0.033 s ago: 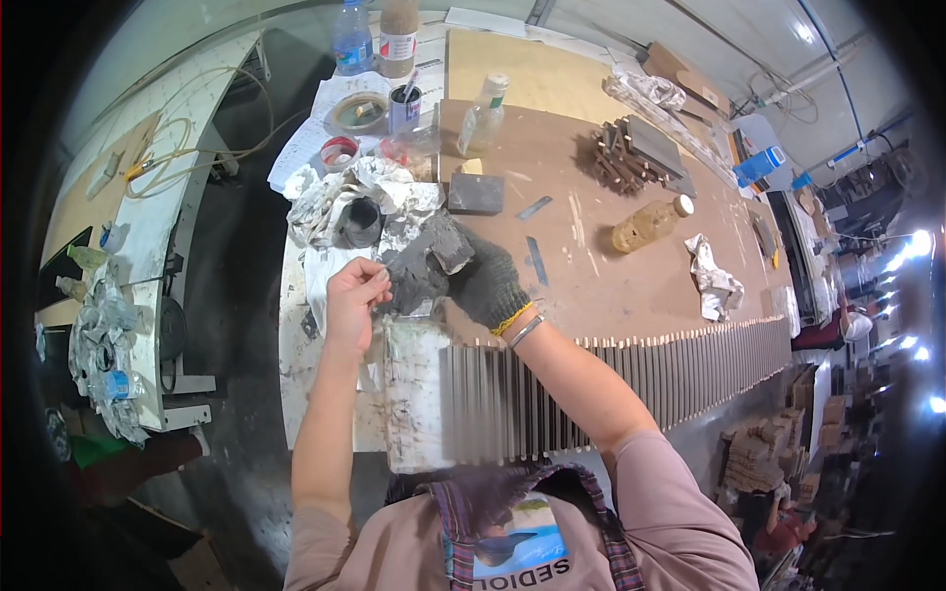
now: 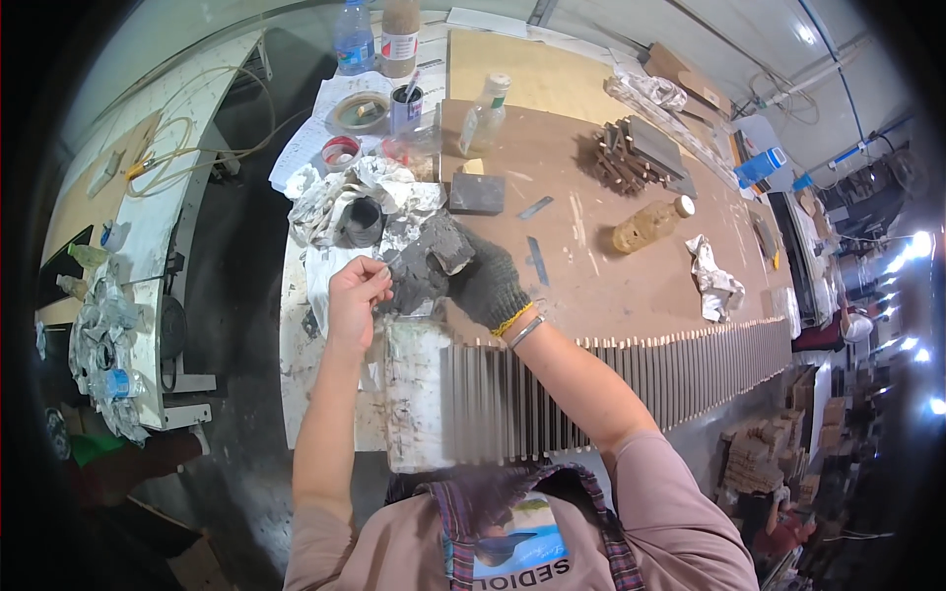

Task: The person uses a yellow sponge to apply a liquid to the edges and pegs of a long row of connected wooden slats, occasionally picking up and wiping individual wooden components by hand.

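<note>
Cradling dark smeared piece mid-frame, right hand gloved, likely against grime; left hand bare, fingers pinched narrow, contents unclear.

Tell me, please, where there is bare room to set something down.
Brown board is bare between clear bottle and stick bundle, and between yellowish bottle and strip row. Crumpled white rags crowd the table beyond your left hand.
</note>
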Available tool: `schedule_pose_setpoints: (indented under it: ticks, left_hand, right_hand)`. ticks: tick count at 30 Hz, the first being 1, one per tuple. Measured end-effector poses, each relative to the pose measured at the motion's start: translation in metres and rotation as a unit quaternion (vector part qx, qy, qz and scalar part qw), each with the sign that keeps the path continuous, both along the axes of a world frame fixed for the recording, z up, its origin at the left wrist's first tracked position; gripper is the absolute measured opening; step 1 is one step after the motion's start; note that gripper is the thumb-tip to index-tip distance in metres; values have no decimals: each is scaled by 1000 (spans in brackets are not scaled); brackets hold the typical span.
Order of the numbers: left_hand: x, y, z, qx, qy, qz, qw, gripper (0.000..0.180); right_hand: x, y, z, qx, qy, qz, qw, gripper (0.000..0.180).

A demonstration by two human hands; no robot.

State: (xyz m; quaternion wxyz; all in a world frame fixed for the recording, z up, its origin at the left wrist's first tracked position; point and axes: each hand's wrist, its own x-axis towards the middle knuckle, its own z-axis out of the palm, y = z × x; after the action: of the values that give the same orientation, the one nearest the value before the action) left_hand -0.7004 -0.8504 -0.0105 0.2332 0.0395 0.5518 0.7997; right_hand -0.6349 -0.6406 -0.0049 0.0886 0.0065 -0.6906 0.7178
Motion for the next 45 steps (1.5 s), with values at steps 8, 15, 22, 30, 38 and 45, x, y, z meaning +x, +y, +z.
schedule_pose_setpoints:
  ticks: [8,15,22,30,38,45]
  left_hand:
    - [-1,-5,3,11,-22,-9,1000,2]
    - [-52,-35,-28,-114,32,130,984,7]
    - [-93,-31,-36,-169,66,129,975,8]
    - [-98,-31,-38,-323,144,118,928,20]
    - [18,19,44,-71,82,-155,982,31]
    - [95,63,75,107,-27,-328,938,59]
  right_hand:
    - [4,3,5,-523,-108,38,845,42]
    - [25,16,23,-547,-76,110,826,41]
    - [57,25,27,-495,-127,13,860,36]
    - [85,19,38,-436,-117,-29,892,41]
    - [119,4,41,-537,-49,14,842,36]
    - [163,-9,61,-576,-54,-8,816,29]
